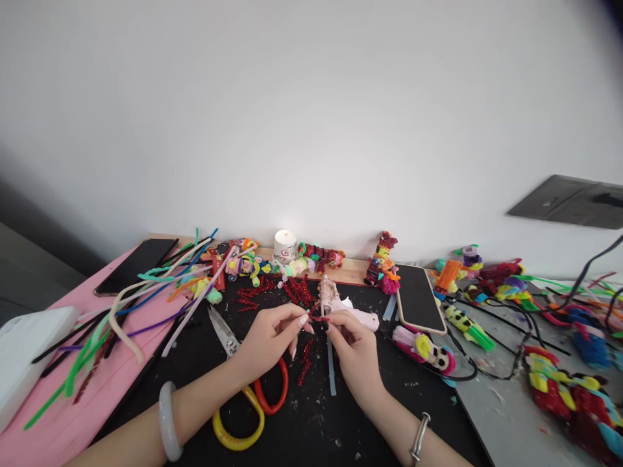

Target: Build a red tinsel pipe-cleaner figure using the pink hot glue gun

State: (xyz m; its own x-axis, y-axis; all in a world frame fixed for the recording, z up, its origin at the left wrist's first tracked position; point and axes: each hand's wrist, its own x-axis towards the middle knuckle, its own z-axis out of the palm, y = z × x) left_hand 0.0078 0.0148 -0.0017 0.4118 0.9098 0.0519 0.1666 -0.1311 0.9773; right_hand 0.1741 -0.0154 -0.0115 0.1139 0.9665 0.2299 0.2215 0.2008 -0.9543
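Between my two hands is a short piece of red tinsel pipe cleaner point(319, 318), pinched at each end. My left hand point(272, 334) grips it with thumb and fingertips, and my right hand point(354, 347) does the same from the other side. Just behind the fingers lies a pale pink glue gun point(363, 318), partly covered by my right hand. A translucent glue stick point(331, 376) points toward me below the hands. Scissors point(238, 441) with a yellow and a red handle loop rest under my left wrist. More red tinsel pieces point(304, 364) lie on the black mat point(311, 428).
Loose coloured pipe cleaners point(141, 324) spread over the pink surface at left, near a phone point(134, 266) and a white box point(34, 357). A paper cup point(285, 245) and pipe-cleaner figures point(382, 263) line the wall. Another phone point(421, 298), cables and more figures point(549, 383) lie at right.
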